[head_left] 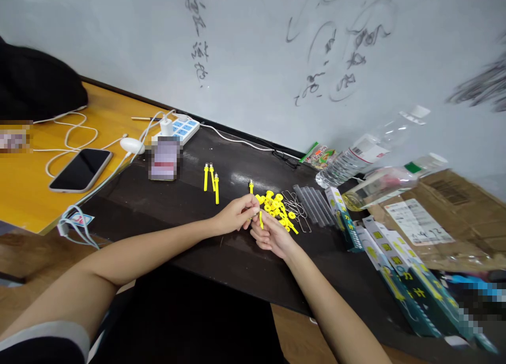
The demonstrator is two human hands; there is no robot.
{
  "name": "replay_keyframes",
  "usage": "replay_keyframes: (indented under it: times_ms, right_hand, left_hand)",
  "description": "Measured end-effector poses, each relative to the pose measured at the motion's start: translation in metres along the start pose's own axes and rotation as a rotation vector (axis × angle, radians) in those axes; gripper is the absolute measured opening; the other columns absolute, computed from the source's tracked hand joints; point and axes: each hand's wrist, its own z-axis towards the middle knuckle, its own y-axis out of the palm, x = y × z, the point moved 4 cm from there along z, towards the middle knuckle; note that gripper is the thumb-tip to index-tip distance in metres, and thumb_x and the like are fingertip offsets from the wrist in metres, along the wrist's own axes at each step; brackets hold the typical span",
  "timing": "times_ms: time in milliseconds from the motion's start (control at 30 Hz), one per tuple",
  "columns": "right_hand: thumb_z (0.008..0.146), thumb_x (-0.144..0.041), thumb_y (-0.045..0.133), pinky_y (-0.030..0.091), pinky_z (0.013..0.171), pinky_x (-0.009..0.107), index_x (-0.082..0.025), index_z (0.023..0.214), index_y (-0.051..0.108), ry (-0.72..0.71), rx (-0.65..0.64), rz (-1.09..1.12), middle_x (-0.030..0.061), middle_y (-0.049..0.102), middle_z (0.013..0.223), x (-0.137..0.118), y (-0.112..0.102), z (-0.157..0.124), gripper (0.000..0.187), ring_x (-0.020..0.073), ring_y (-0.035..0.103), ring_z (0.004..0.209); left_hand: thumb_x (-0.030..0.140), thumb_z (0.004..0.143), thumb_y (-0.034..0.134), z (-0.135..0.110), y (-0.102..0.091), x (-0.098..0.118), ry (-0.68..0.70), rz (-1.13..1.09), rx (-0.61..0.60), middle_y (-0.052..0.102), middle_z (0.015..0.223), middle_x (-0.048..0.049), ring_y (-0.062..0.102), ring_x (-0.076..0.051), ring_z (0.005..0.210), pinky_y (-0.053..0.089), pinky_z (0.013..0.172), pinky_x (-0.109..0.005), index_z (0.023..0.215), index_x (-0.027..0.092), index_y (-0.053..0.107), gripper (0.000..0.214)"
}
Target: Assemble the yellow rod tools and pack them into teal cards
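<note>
My left hand (236, 215) and my right hand (272, 235) meet over the dark table. The right fingers are closed on a slim yellow plastic piece (261, 219). My left thumb and fingertips pinch together at its upper end; whatever small part they hold is hidden. Just beyond lies a heap of yellow plastic parts (280, 208), some ring-shaped. One yellow stick (251, 185) with a metallic-looking tip stands out behind my left hand. Farther left, several similar yellow sticks (216, 189) lie side by side.
Bent metal wire clips (302, 216) and clear tubes (314, 206) lie right of the heap. Past them are narrow printed boxes (403, 274), plastic bottles (361, 148) and a cardboard box (458, 211). Leftward are a power strip (185, 129), cables and a phone (81, 170). A whiteboard (245, 53) borders the back.
</note>
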Motion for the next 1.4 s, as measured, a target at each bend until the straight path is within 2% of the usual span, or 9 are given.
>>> replay_keyframes:
  times_ms: [400,567,667,800,1000,1100,1200,1333,1400]
  right_hand:
    - [0.084,-0.045,0.056,0.018,0.029,0.012,-0.021,0.071,0.042,-0.178,0.156,-0.122,-0.0115,0.025,0.046,-0.002,-0.001,0.003,0.030,0.0044,0.016,0.037]
    - [0.085,-0.047,0.053,0.017,0.031,0.016,-0.021,0.073,0.048,-0.269,0.253,-0.436,-0.0113,0.025,0.045,-0.008,-0.012,0.002,0.029,0.0047,0.016,0.036]
    - [0.087,-0.046,0.051,0.023,0.038,0.019,-0.019,0.072,0.052,-0.345,0.317,-0.709,-0.0077,0.035,0.048,-0.016,-0.018,-0.001,0.030,0.0064,0.027,0.040]
    - [0.087,-0.042,0.051,0.032,0.050,0.022,-0.018,0.070,0.053,-0.426,0.342,-1.010,-0.0020,0.049,0.062,-0.024,-0.019,-0.006,0.030,0.0097,0.040,0.053]
    - [0.086,-0.034,0.057,0.033,0.056,0.025,-0.019,0.074,0.060,-0.608,0.415,-1.345,-0.0022,0.045,0.058,-0.037,-0.020,-0.015,0.019,0.0118,0.041,0.054]
    - [0.084,-0.033,0.060,0.036,0.057,0.026,-0.020,0.077,0.064,-0.648,0.460,-1.298,-0.0005,0.052,0.062,-0.043,-0.024,-0.018,0.015,0.0121,0.044,0.054]
    - [0.082,-0.035,0.061,0.039,0.052,0.025,-0.020,0.083,0.066,-0.587,0.428,-1.053,0.0018,0.060,0.072,-0.042,-0.026,-0.016,0.016,0.0116,0.048,0.054]
    - [0.079,-0.038,0.062,0.042,0.050,0.024,-0.021,0.094,0.064,-0.504,0.312,-0.788,0.0005,0.059,0.072,-0.040,-0.025,-0.010,0.022,0.0122,0.053,0.057]
    - [0.079,-0.037,0.061,0.043,0.054,0.025,-0.021,0.098,0.061,-0.550,0.408,-0.781,-0.0002,0.057,0.071,-0.049,-0.035,-0.014,0.025,0.0126,0.053,0.059]
  left_hand:
    - [0.025,0.091,0.041,-0.005,-0.005,0.014,0.188,0.310,0.013,0.053,0.070,0.0039,0.047,-0.003,0.048,0.040,0.051,-0.017,0.086,0.017,0.044,0.010]
    - [0.034,0.089,0.045,0.001,-0.004,0.001,-0.013,0.051,-0.023,0.054,0.073,0.0033,0.050,-0.005,0.045,0.036,0.037,-0.014,0.089,0.019,0.041,0.016]
    - [0.038,0.086,0.050,0.004,-0.003,-0.008,-0.146,-0.117,-0.045,0.055,0.070,0.0036,0.050,-0.005,0.040,0.034,0.032,-0.013,0.085,0.019,0.038,0.023]
    - [0.034,0.084,0.053,0.003,-0.002,-0.015,-0.297,-0.280,-0.093,0.056,0.065,0.0031,0.046,-0.004,0.036,0.030,0.031,-0.012,0.081,0.018,0.039,0.021]
    - [0.027,0.085,0.051,-0.003,0.002,-0.013,-0.514,-0.474,-0.142,0.050,0.062,0.0054,0.032,0.000,0.032,0.019,0.030,-0.010,0.079,0.019,0.039,0.016]
    - [0.032,0.088,0.048,-0.004,0.003,-0.011,-0.551,-0.485,-0.135,0.046,0.061,0.0065,0.026,0.001,0.031,0.013,0.029,-0.009,0.081,0.019,0.040,0.017]
    - [0.046,0.091,0.041,-0.005,0.003,-0.009,-0.506,-0.379,-0.144,0.042,0.056,0.0084,0.023,0.000,0.029,0.014,0.027,-0.010,0.093,0.020,0.044,0.026]
    - [0.052,0.087,0.046,-0.007,0.008,-0.005,-0.405,-0.212,-0.242,0.039,0.050,0.0102,0.030,-0.002,0.028,0.024,0.028,-0.011,0.096,0.019,0.046,0.034]
    - [0.052,0.086,0.046,-0.007,0.009,-0.006,-0.388,-0.205,-0.245,0.043,0.052,0.0088,0.038,-0.004,0.030,0.033,0.030,-0.013,0.095,0.018,0.046,0.035]
